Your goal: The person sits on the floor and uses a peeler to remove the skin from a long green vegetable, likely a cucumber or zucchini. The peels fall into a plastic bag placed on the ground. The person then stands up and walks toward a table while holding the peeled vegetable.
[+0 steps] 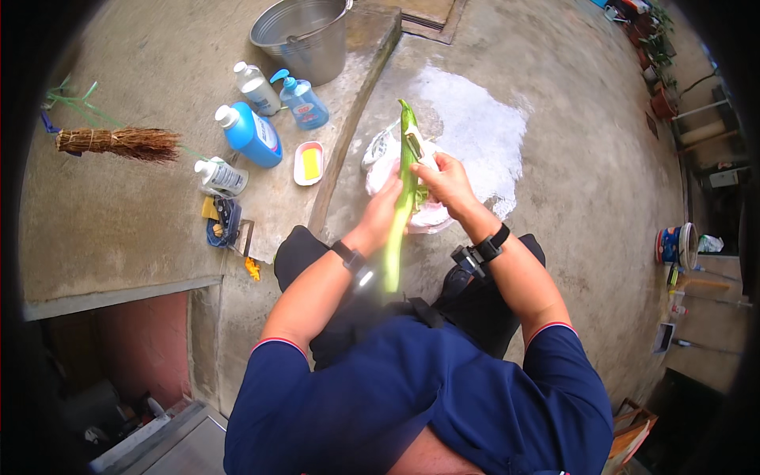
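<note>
My left hand (382,208) grips a long green gourd (408,172) around its middle. The half nearer my body is pale and peeled, while the far half keeps its darker skin up to a curved stem tip. In my right hand (448,184) is a white vegetable peeler (415,144), its blade lying against the skin of the far half. Below both hands a pinkish-white plastic bag (436,219) rests on the concrete, with green peelings (421,195) on it. My hands cover part of the bag.
On the raised ledge at left stand a metal bucket (320,50), a blue pump bottle (306,105), a large blue bottle (255,139), white bottles (224,177) and a dish with a yellow sponge (310,163). A twig brush (119,142) is farther left. Potted plants (662,98) line the far right.
</note>
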A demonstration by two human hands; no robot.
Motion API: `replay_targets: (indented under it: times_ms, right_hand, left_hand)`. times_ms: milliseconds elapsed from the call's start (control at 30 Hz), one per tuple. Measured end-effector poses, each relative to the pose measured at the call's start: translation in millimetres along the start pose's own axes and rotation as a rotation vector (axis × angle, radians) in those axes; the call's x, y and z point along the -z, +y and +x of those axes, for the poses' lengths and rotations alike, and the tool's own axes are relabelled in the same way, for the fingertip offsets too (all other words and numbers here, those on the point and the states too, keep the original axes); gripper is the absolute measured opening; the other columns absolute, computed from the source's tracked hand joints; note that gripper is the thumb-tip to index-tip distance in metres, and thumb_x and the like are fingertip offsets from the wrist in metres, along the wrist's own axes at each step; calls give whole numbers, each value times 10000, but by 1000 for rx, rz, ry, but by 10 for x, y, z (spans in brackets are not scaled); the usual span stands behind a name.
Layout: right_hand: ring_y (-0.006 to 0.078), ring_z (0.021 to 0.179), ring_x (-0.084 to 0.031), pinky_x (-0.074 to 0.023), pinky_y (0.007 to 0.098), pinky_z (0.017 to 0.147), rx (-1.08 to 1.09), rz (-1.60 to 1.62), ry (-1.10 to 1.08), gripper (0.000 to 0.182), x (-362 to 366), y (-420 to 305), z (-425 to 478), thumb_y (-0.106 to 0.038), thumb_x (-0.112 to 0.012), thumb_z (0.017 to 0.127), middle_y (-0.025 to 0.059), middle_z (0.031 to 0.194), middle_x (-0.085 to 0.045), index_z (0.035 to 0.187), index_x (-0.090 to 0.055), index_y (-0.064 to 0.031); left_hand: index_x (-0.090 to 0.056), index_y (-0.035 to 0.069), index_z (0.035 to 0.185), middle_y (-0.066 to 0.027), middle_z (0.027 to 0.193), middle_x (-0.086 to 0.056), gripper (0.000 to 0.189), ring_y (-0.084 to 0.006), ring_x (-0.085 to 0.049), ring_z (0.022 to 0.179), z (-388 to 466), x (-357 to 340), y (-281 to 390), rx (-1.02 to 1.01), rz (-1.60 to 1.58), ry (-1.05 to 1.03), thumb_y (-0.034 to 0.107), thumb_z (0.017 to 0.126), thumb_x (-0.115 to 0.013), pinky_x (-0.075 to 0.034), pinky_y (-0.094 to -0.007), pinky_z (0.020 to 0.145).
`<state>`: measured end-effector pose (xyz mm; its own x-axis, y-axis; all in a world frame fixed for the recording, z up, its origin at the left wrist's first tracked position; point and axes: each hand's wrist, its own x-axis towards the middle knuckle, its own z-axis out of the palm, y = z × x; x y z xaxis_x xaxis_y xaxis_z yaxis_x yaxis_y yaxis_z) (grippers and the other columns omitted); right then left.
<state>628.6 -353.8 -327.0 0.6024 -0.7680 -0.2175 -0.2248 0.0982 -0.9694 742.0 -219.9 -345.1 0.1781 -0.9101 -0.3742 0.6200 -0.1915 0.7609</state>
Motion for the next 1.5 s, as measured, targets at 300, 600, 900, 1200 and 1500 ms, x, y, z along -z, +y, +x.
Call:
replay_targets:
  times_ms: [300, 600, 900, 1200, 1500]
  right_hand:
    - [146, 682, -641, -498, 318, 608, -200, -10, -37, 295, 5, 19, 15, -186, -681, 815, 89, 824, -708, 1030, -729, 10]
    - [209, 897, -706, -533, 346, 803, 34, -180, -10, 356, 109, 306, -99, -186, -656, 809, 135, 975, -743, 1132, -723, -54]
    - [273, 980, -712, -527, 371, 868, -254, -449, 14, 463, 141, 678, 158, -267, -703, 818, 176, 1057, -736, 1229, -685, -54]
    - [341, 882, -701, -533, 438, 778, 173, -286, -139, 340, -21, 286, -246, -304, -577, 973, 205, 982, -720, 1122, -686, -19]
    - [420, 669, -616, -478, 513, 611, 598, -732, -239, 203, -116, 63, -602, -233, -598, 937, 190, 701, -614, 846, -559, -55]
  left_hand:
    - [-400, 198, 1500, -24, 842, -582, 443, -118, -550, 552, -21, 39, -83, -118, 152, 19, 340, 1080, -415, -468, -259, 432]
    - [-577, 69, 1116, -89, 796, -614, 405, -192, -589, 564, 117, 252, -48, -97, -123, 233, 430, 1066, -401, -508, -334, 492]
    - [-605, 54, 1008, -90, 742, -590, 497, -221, -596, 582, 117, 302, -8, 58, -195, 285, 532, 1016, -469, -508, -376, 513]
    - [-608, 59, 1175, -95, 883, -629, 471, -220, -633, 692, 122, 469, -23, 37, -273, 212, 474, 1043, -427, -539, -375, 578]
    - [-527, 42, 1304, -148, 1100, -624, 452, -286, -627, 960, -144, -78, 396, 53, -798, -347, 393, 1053, -394, -535, -451, 805]
